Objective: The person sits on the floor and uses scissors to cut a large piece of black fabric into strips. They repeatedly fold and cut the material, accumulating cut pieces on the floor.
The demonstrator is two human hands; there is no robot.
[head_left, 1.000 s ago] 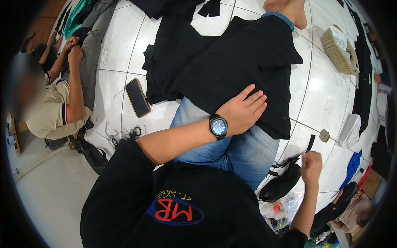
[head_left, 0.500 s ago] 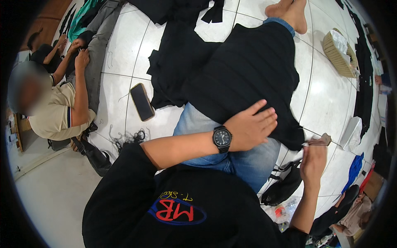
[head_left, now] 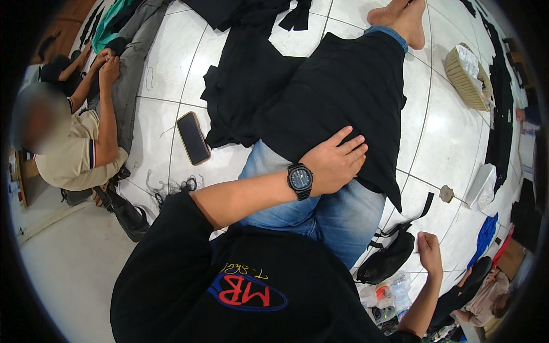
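My left hand [head_left: 337,160], a dark watch at its wrist, lies with fingers apart on the black fabric [head_left: 326,97] spread across my outstretched legs in jeans [head_left: 346,223]. Further right, my right hand [head_left: 429,251] is closed beside a black bag [head_left: 389,257] with straps; whatever its fingers hold, if anything, is too small or hidden to make out. More black cloth [head_left: 234,68] lies crumpled on the tiled floor [head_left: 160,126] to the left of my legs.
A phone [head_left: 193,137] and loose threads [head_left: 177,186] lie to my left, near a seated co-worker [head_left: 74,148] and a dark bag [head_left: 128,217]. At right are a woven basket [head_left: 463,74], white bag [head_left: 483,183], blue cloth [head_left: 483,237], plastic items [head_left: 386,294] and another person [head_left: 489,291].
My right hand rose to the fabric's lower right corner half a second ago, and has since dropped back down and right, away from it. That corner has shifted slightly left.
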